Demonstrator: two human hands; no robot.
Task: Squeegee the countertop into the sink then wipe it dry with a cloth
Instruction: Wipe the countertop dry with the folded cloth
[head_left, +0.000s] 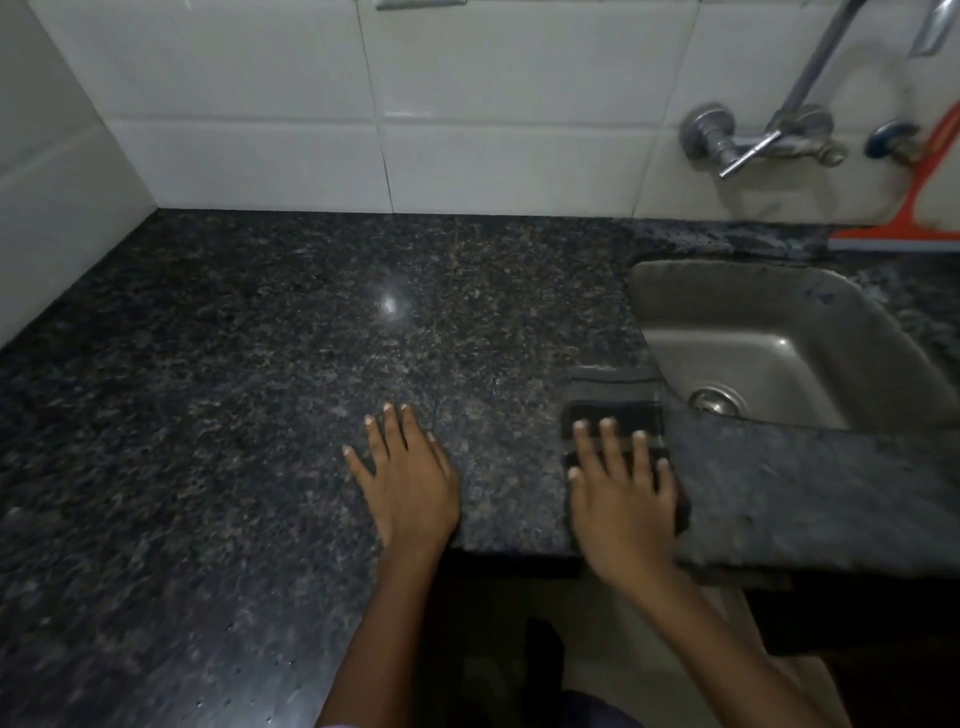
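Note:
A dark speckled granite countertop (260, 364) fills the view, with a steel sink (779, 343) set into it at the right. My right hand (623, 499) presses flat, fingers spread, on a dark folded cloth (618, 410) lying at the counter's front edge just left of the sink. My left hand (405, 478) rests flat on the bare granite about a hand's width to the left, holding nothing. An orange squeegee (904, 228) leans against the tiled wall behind the sink at the far right.
A wall-mounted metal tap (763, 140) with a lever juts out above the sink. White tiles (260, 104) line the back and left walls. The sink's drain (714, 401) shows near its front. Below the counter edge the floor is dark.

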